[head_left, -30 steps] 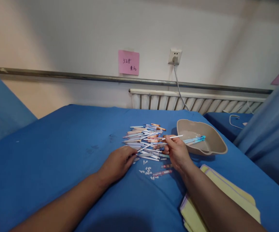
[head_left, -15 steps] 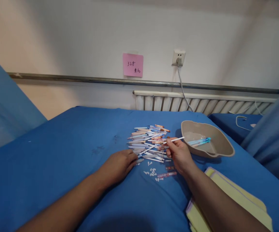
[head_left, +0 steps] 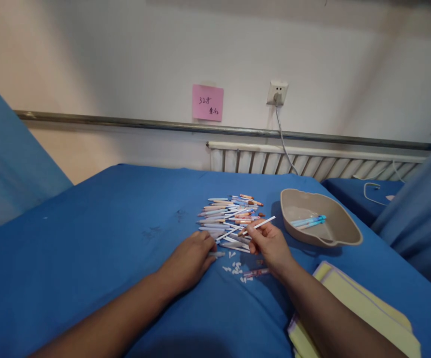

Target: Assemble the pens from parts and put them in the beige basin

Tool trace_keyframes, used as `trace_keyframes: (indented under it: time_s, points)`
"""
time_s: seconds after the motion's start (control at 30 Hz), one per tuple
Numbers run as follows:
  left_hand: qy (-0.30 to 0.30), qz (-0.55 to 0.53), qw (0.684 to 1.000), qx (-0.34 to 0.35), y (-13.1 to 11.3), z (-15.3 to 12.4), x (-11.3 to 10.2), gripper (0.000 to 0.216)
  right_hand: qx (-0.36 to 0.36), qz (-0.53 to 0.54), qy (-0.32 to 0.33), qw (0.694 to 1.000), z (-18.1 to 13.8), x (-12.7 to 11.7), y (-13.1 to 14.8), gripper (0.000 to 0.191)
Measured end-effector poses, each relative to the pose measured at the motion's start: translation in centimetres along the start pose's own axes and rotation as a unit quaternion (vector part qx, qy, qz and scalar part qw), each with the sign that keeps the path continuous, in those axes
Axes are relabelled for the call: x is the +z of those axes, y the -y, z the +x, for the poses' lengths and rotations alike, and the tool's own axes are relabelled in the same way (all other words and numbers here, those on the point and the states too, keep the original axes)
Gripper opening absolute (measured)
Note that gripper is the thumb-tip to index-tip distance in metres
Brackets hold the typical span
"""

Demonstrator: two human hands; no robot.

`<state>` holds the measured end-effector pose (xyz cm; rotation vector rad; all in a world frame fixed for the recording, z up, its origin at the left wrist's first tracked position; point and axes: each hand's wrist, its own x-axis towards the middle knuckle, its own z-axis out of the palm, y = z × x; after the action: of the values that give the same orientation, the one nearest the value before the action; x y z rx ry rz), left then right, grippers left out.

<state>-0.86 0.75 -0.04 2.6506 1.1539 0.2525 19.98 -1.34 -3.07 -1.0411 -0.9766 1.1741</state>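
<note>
Between the thumb and fingers of my right hand (head_left: 273,246) is a thin white pen refill (head_left: 262,223), slanting up to the right, with a brownish lower end. My left hand (head_left: 191,256) rests on the bed at the near left edge of the pile, its fingers closed on a pale pen barrel (head_left: 217,254) whose end sticks out to the right. Ahead of both hands lies a loose pile of pen barrels and white refills (head_left: 215,215). Small white cone-shaped tips (head_left: 235,268) are scattered nearer to me. A pink patterned barrel (head_left: 255,273) lies beside them, partly hidden by my right hand.
A beige bin (head_left: 344,228) holding several blue pens (head_left: 308,222) stands to the right. Folded yellow cloth (head_left: 365,303) lies under my right forearm. The blue sheet (head_left: 99,223) covers the surface. Behind are a radiator (head_left: 253,160) and a plugged-in socket (head_left: 277,93).
My right hand has drawn back slightly down and left with the refill, away from the bin, and the refill now tilts more steeply. My left hand has shifted a little to the right.
</note>
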Motion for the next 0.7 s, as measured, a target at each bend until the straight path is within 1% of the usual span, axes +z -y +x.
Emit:
trace_keyframes:
  time_s: [0.17, 0.23, 0.3, 0.37, 0.43, 0.53, 0.7]
  points:
    - [-0.005, 0.008, 1.000, 0.006, -0.1, 0.0, 0.1, 0.008, 0.007, -0.014, -0.004, 1.000, -0.1, 0.0, 0.1, 0.036]
    - [-0.016, 0.000, 1.000, 0.006, -0.1, 0.0, 0.3, 0.008, 0.009, -0.014, -0.003, 1.000, -0.2, 0.1, 0.2, 0.037]
    - [-0.045, -0.036, 0.998, -0.003, 0.1, 0.1, 0.6, 0.007, 0.010, -0.012, 0.001, 1.000, -0.3, 0.3, 0.3, 0.037]
    - [-0.075, -0.097, 0.992, -0.014, 0.2, 0.2, 1.0, 0.012, 0.010, -0.013, 0.006, 1.000, -0.4, 0.4, 0.5, 0.038]
    - [-0.091, -0.164, 0.982, -0.017, 0.3, 0.3, 1.4, 0.014, 0.012, -0.018, 0.012, 1.000, -0.5, 0.5, 0.7, 0.038]
    - [-0.088, -0.228, 0.970, -0.015, 0.0, 0.4, 1.6, 0.011, 0.013, -0.025, 0.021, 0.999, -0.7, 0.6, 0.8, 0.037]
    - [-0.084, -0.260, 0.962, 0.000, -0.6, 0.4, 1.4, 0.009, 0.011, -0.031, 0.027, 0.999, -0.9, 0.8, 1.0, 0.036]
